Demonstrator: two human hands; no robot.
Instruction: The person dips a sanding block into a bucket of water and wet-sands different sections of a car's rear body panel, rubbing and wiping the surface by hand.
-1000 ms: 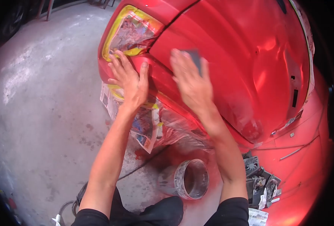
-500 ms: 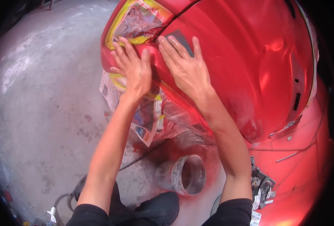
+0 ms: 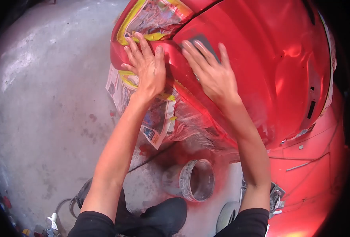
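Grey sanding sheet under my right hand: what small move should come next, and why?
I'd probably slide the grey sanding sheet inward over the red hood, away from the yellow masking tape: your right hand lies flat over it near the hood's corner, the tape is close by, and the hood stretches on beyond the sheet.

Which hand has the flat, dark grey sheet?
The bare right hand: the flat, dark grey sheet shows beneath it. The bare left hand, near bright yellow tape, shows none.

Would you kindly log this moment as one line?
left hand: spread on red bumper | right hand: flat over dark pad on red hood | newspaper: edged with yellow tape | bucket: on floor
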